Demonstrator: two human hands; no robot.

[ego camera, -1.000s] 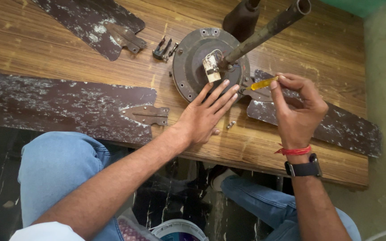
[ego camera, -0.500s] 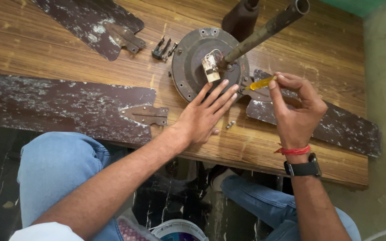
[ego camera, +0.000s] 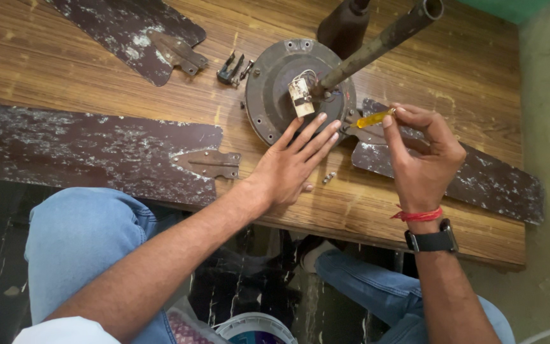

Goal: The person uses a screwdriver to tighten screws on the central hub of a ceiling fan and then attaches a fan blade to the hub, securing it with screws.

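a: looking down from the head view. left hand (ego camera: 291,164) lying flat, fingers spread apart, tips pressing on the round fan motor (ego camera: 294,89). nothing gripped there.

b: and the right hand (ego camera: 423,156)?

a: pinched shut on a little yellow screwdriver (ego camera: 370,119), tip pointing at the edge of the motor, right where a fan blade (ego camera: 453,172) joins on.

b: where is the motor?

a: sitting on the wooden table (ego camera: 97,64), near the far side, with a long pipe (ego camera: 377,44) sticking up out of it.

b: anything else close by?

a: two small screws (ego camera: 329,178) just beside the left fingers. two more blades, a long one (ego camera: 90,153) and another (ego camera: 128,32), lying loose on the left. blue jeans (ego camera: 77,242) below the table edge.
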